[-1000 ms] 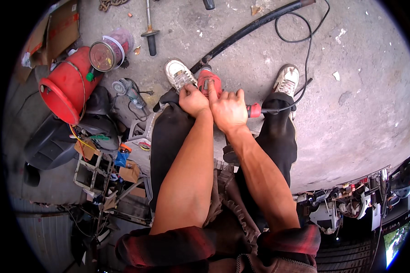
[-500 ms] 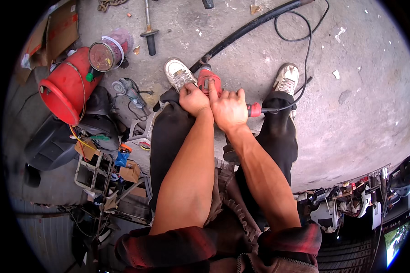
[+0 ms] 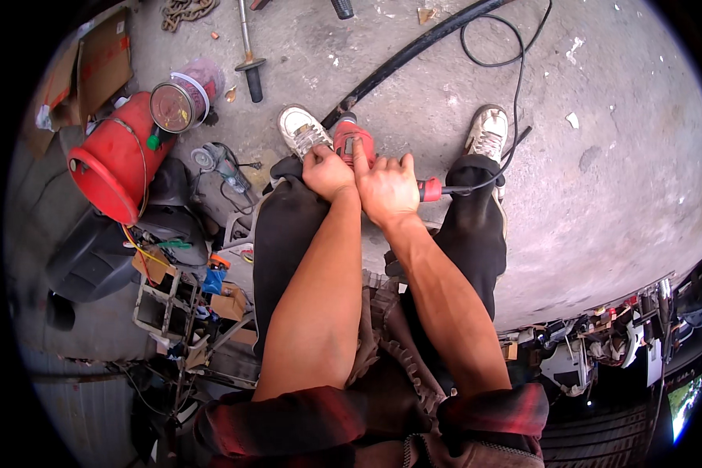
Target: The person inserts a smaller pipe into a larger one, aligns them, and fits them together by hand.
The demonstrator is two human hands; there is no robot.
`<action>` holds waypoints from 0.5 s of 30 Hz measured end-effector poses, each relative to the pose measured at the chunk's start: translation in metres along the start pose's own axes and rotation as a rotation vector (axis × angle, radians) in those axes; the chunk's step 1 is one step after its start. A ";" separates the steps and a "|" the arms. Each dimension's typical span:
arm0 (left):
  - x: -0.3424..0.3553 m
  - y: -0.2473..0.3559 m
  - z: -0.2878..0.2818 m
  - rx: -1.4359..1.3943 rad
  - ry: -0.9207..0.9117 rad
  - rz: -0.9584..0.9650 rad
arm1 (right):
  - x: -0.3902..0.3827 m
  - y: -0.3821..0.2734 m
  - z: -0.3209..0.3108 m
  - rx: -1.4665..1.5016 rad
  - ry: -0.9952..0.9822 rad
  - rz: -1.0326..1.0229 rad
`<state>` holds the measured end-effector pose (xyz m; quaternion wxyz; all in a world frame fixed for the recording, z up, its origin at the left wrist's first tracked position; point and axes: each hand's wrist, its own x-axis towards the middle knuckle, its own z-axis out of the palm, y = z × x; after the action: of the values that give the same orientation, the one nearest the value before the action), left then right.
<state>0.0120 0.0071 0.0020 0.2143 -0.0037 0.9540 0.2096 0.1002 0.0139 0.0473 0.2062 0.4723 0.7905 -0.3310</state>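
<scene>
Between my shoes is a corded red power tool (image 3: 356,139) with a black nose pointing away from me. My right hand (image 3: 388,189) is closed around its body, index finger stretched along the top. Its red rear end (image 3: 429,189) pokes out right of that hand, trailing a black cord (image 3: 476,187). Against the tool's left side, my left hand (image 3: 327,175) is closed on it, with its fingertips partly hidden. A long black tube (image 3: 413,56) lies on the floor, its near end by the tool's nose and my left shoe (image 3: 301,129).
To the left stand a red bucket (image 3: 117,168), a paint tin (image 3: 173,106) and a grey angle grinder (image 3: 225,162). A rod with a black handle (image 3: 253,82) and a chain (image 3: 186,12) lie farther off. My right shoe (image 3: 489,134) is beside the looping cord.
Both hands stay on the tool with the same hold. The whole view has shifted slightly, so things on the left appear a little lower and more of the chain shows.
</scene>
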 end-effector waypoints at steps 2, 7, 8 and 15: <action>0.001 -0.001 0.001 0.008 -0.006 0.002 | 0.000 0.000 0.000 0.011 -0.018 0.008; 0.003 -0.005 0.002 0.010 -0.012 0.000 | 0.000 0.000 -0.001 0.024 -0.024 0.008; 0.004 -0.006 0.002 0.003 -0.011 -0.005 | 0.000 0.000 -0.002 0.025 -0.025 0.010; 0.004 -0.002 0.001 0.027 -0.033 -0.015 | 0.001 -0.001 -0.001 0.032 -0.021 0.018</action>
<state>0.0090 0.0061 -0.0015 0.2318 -0.0047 0.9530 0.1953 0.0986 0.0150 0.0480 0.2095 0.4792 0.7786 -0.3468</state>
